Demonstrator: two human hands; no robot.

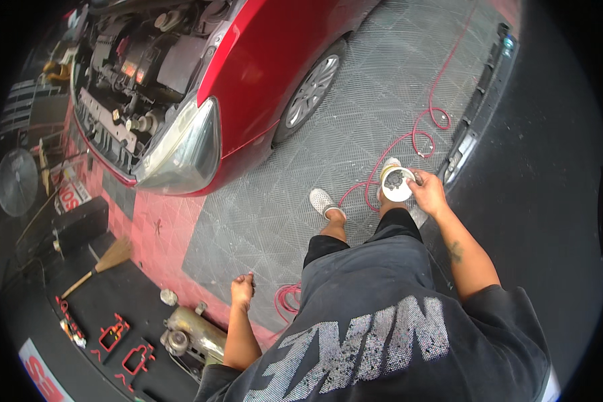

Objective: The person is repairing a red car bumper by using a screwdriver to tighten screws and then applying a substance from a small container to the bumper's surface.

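My right hand (427, 191) grips a round white tub (398, 192) by its rim, with the thumb at the inner edge. Dark grey matter (394, 179) lies inside the tub, though its kind is hard to make out. Low at my left side, my left hand (243, 289) hangs with its fingers curled in; whatever they may hold is hidden. The tub is held above my foot, which it partly covers.
A red car (248, 87) with its engine bay exposed stands ahead at left. A red hose (409, 134) loops over the grey tiled floor (248, 221). A long dark strip (479, 100) lies at right. A broom (110, 256) and a tank-like machine (197, 331) are at lower left.
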